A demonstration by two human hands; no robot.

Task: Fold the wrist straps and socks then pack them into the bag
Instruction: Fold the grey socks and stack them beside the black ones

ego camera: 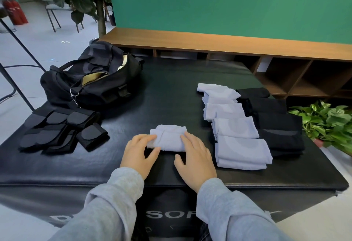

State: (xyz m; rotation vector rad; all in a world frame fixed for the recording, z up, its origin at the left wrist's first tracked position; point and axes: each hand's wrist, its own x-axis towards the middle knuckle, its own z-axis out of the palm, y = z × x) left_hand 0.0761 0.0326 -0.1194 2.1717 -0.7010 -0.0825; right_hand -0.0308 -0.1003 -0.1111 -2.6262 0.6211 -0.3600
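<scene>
Fingers of left hand (140,152) and right hand (194,156) press flat on folded sock (169,138), near mat's (133,168) front edge.

Near edge of the folded light-blue sock (170,138) covered by the fingers of the left hand (140,150) and the right hand (196,157). Inside of the black bag (91,80) at ten o'clock mostly hidden; only a strip of pale lining visible. Black socks (274,120) at two o'clock merging with the dark pad (171,92), edges hard to separate. White lettering (171,215) at six o'clock blocked by both grey sleeves (114,202). Potted plant (327,122) at three o'clock cropped by the frame.
</scene>
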